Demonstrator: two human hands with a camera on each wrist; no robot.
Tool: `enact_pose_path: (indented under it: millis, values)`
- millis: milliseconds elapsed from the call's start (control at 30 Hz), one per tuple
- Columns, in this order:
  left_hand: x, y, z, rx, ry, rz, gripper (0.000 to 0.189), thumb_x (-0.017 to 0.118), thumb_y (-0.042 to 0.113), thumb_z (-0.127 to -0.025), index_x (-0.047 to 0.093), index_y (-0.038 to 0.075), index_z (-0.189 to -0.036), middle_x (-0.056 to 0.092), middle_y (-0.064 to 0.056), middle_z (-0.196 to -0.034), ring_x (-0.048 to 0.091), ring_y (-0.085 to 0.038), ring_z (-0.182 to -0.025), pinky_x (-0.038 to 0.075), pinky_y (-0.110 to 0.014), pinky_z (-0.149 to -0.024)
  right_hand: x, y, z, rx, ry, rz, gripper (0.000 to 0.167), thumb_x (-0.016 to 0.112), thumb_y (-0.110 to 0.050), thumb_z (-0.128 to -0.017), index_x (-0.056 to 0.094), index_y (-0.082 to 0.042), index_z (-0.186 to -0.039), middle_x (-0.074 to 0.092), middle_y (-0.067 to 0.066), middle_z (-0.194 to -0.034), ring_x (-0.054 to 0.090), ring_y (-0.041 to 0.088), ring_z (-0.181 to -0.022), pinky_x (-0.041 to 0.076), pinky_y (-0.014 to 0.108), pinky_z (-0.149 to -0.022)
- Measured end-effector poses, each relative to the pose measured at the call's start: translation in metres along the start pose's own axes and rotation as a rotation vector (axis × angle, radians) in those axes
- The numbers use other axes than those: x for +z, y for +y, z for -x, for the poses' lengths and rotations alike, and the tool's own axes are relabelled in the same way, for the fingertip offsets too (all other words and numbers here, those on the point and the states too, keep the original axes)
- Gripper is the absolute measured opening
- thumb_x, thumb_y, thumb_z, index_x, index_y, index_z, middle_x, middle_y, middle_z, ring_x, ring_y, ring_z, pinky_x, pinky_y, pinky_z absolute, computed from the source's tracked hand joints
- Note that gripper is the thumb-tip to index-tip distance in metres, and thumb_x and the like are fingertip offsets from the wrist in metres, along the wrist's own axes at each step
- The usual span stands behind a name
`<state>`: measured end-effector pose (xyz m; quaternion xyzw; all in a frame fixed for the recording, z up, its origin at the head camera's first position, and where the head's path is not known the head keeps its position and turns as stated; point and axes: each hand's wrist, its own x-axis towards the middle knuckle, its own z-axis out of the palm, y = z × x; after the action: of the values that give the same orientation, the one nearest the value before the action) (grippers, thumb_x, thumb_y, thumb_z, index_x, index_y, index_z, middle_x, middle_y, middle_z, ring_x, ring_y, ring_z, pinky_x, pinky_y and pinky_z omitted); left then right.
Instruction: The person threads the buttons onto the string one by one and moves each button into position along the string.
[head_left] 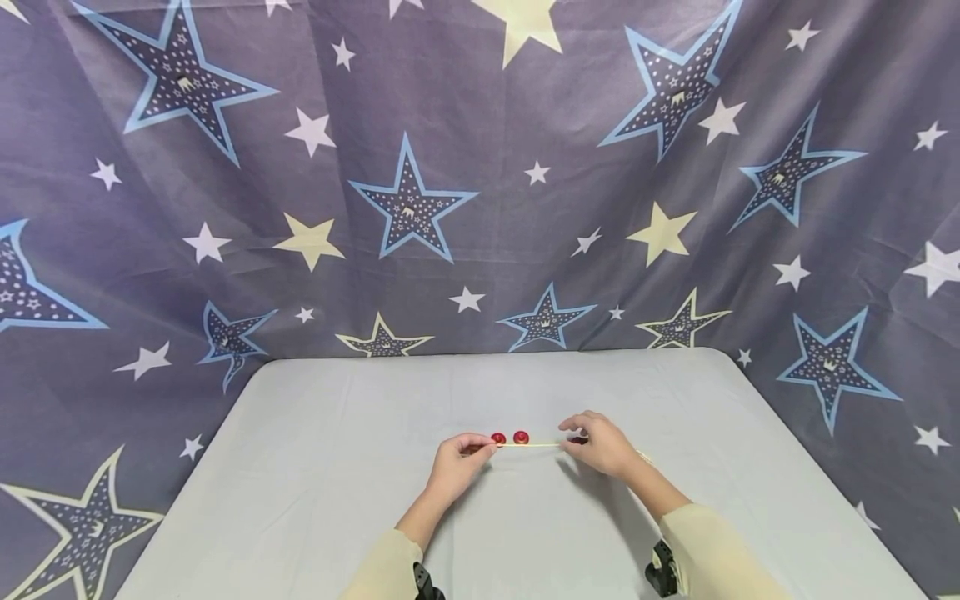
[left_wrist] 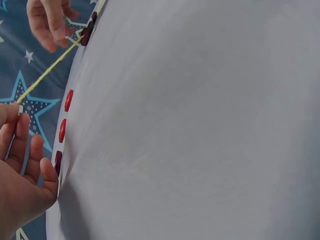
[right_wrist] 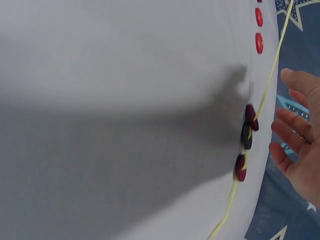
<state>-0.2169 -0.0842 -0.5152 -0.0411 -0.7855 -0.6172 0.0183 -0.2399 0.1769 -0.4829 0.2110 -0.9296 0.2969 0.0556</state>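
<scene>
My left hand [head_left: 457, 467] pinches a thin yellow cord [head_left: 528, 445] between thumb and index finger; a small pale bit shows at those fingertips in the left wrist view. From there the cord runs to the right, where dark red beads [right_wrist: 241, 167] and a blackish bead [right_wrist: 247, 135] are threaded on it. Beside these threaded beads, my right hand [right_wrist: 305, 135] is held with fingers loosely bent and apart, gripping nothing. Two loose bright red beads [left_wrist: 68, 100] lie on the table between the hands. A darker bead [left_wrist: 58, 162] lies close to the left little finger.
The beads lie on a white-covered table [head_left: 300, 467]. Behind it and along its sides hangs a grey-purple cloth [head_left: 465, 100] with printed stars. The cord's tail trails past the threaded beads toward the right wrist.
</scene>
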Motion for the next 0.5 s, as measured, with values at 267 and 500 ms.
enact_pose_path:
  millis: [267,500]
  values:
    - [0.001,0.001,0.000,0.005,0.000,-0.017,0.014,0.070,0.020,-0.083,0.072,0.007,-0.088,0.069,-0.006,-0.084,0.057,-0.009,-0.073,0.047,-0.020,-0.065,0.003,-0.016,-0.006,-0.065,-0.022,-0.031,0.024,0.071,-0.016,-0.079,0.068,-0.004,-0.100,0.067,0.010,-0.095,0.060,0.027,-0.083,0.048,0.030,-0.072]
    - [0.003,0.000,-0.001,0.018,-0.006,-0.015,0.013,0.071,0.019,-0.082,0.072,0.007,-0.089,0.069,-0.006,-0.086,0.057,-0.008,-0.073,0.048,-0.020,-0.066,0.008,-0.025,-0.008,-0.052,-0.061,-0.062,0.023,0.071,-0.014,-0.080,0.068,-0.004,-0.100,0.067,0.007,-0.099,0.061,0.028,-0.088,0.048,0.031,-0.075]
